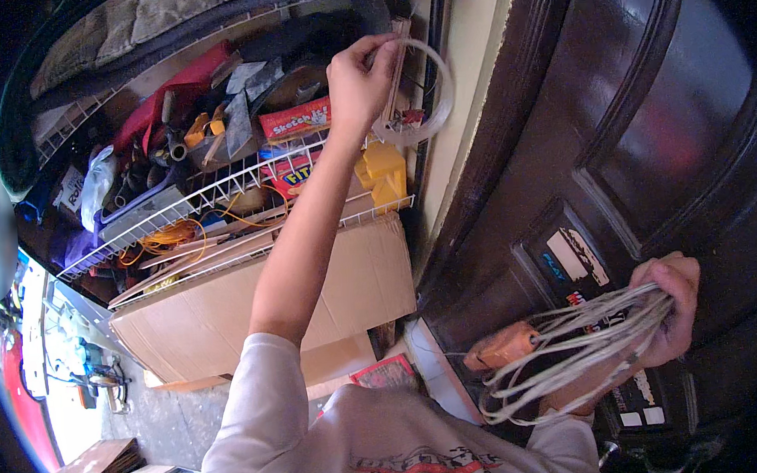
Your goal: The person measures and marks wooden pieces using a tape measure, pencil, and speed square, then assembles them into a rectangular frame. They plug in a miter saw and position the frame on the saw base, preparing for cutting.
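The person's left hand (363,81) is up high, in front of a white wire shelf (214,194). Its thumb and fingers are pinched together on the top edge of a pale, see-through ring (420,134), and the ring hangs down to the right of the hand. The right hand (677,306) is lower down, in front of a big dark brown door (649,179). Its fingers are curled tight around one end of a bundle of pale cord (564,347). The long loops stick out to the left. An orange thing (497,348) is right by the loops, but it is hard to tell if it is tied to them.

On the shelf are a red box (295,119), a yellow thing (384,174) and some orange cable (173,234). A big brown cardboard box (287,284) is under the shelf.
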